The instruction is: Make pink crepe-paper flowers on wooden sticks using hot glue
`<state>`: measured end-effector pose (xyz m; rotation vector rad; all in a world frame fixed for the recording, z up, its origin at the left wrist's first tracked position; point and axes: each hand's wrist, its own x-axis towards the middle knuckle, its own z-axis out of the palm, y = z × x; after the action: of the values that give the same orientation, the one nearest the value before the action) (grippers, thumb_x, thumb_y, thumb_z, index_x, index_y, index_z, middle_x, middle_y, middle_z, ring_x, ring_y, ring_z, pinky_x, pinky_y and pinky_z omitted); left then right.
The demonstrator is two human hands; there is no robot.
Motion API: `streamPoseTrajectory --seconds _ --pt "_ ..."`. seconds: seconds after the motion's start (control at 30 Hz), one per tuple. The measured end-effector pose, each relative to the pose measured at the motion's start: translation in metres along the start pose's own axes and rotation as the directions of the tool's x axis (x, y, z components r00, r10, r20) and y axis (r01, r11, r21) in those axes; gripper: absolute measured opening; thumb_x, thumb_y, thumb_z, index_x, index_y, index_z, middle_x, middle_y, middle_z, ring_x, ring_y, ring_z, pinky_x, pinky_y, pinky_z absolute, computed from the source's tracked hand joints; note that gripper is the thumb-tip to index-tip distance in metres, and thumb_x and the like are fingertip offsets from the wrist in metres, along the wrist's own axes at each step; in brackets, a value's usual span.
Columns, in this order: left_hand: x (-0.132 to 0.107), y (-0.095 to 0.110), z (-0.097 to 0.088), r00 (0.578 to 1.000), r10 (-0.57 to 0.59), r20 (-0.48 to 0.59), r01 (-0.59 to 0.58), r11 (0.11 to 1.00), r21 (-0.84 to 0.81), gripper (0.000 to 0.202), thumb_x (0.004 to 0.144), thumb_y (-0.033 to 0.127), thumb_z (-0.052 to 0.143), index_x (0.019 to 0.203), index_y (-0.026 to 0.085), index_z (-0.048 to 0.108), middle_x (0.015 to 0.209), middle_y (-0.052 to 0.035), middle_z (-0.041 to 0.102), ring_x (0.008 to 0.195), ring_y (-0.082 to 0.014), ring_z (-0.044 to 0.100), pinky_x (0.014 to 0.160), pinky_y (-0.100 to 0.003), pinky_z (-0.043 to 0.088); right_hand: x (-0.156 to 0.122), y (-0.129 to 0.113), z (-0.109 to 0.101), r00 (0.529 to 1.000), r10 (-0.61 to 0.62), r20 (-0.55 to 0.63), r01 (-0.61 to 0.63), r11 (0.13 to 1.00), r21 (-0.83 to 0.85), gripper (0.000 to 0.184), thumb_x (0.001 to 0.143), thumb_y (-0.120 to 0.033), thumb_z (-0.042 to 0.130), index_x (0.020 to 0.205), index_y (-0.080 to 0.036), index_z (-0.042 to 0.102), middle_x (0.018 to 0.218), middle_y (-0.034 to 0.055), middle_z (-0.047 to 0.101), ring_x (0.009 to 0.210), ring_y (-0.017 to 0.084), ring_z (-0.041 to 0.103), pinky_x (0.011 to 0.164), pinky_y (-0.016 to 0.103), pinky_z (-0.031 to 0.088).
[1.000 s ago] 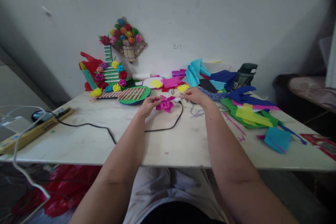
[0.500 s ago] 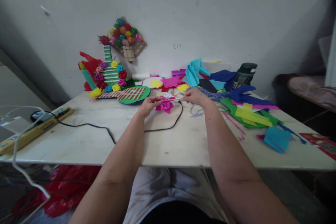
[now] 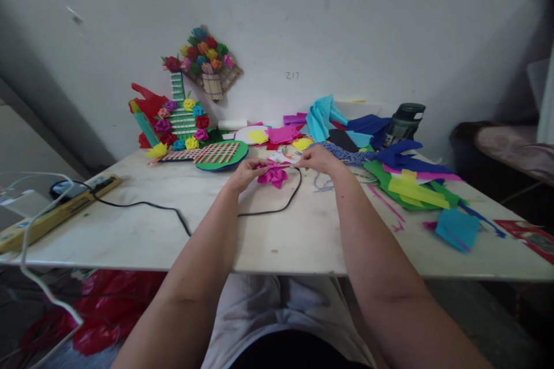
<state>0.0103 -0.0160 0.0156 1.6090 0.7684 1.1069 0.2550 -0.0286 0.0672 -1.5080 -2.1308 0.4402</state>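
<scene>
Counter [image 3: 303, 236] and view barely shifted over the last second. Your left hand [image 3: 244, 173] stayed clamped on the magenta paper flower [image 3: 272, 176]. The flower sat just above the counter's middle, toward the far side, between both hands.

Your right hand [image 3: 319, 159] was the part that moved. Its fingertips had been slightly apart from the flower, then closed in until they met its right edge. They were pinched together on something thin there, too small to tell what. My read: the hold went from one hand to both hands on the flower, so this was fine work at the petals, not a reach for stock.

Around it, big to small:
- The heap of coloured paper [image 3: 411, 187] covered the counter's right side, near your right forearm but apart from it.
- The green disc with woven strips [image 3: 220, 155] lay just behind the left hand.
- The ladder craft [image 3: 182, 118] with paper flowers leaned at the wall behind the disc, and the basket craft [image 3: 210, 63] hung above it.
- The yellow power strip [image 3: 64, 207] sat at the left edge.
- The black cable [image 3: 142, 205] ran from it across the counter, looped under the flower and ended near your right fingertips.
- The dark green bottle [image 3: 402, 121] stood back right, behind the paper.
- The teal paper square [image 3: 456, 228] lay front right, well apart.
- The blue cord [image 3: 346, 155] lay just behind the right hand.

In the way were the cable loop beneath the flower and the loose threads [image 3: 322, 187] beside your right wrist. I'd judge both close enough to snag.
</scene>
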Motion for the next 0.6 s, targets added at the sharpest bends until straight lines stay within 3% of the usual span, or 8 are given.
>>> streamPoseTrajectory --seconds 0.43,0.6 --pt "0.0002 0.0019 0.0012 0.998 -0.058 0.027 0.059 0.998 -0.036 0.038 0.055 0.03 0.08 0.088 0.012 0.073 0.074 -0.0056 0.068 0.062 -0.0115 0.055 0.061 -0.024 0.038 0.002 -0.0056 0.0034 1.0 0.013 -0.02 -0.016 0.992 -0.123 0.021 0.067 -0.037 0.067 0.066 -0.017 0.07 0.063 0.0002 0.063 0.06 0.011 0.051 0.055 0.024 0.031" --pt "0.0001 0.0013 0.0011 0.996 -0.093 0.009 0.093 0.994 -0.063 0.04 0.051 0.027 0.082 0.086 0.012 0.073 0.07 -0.0047 0.068 0.059 -0.011 0.055 0.058 -0.023 0.038 0.0043 -0.002 0.008 0.999 -0.034 -0.02 0.032 0.998 -0.055 0.02 0.068 -0.035 0.065 0.071 -0.016 0.071 0.064 0.0003 0.063 0.061 0.011 0.051 0.057 0.024 0.032"
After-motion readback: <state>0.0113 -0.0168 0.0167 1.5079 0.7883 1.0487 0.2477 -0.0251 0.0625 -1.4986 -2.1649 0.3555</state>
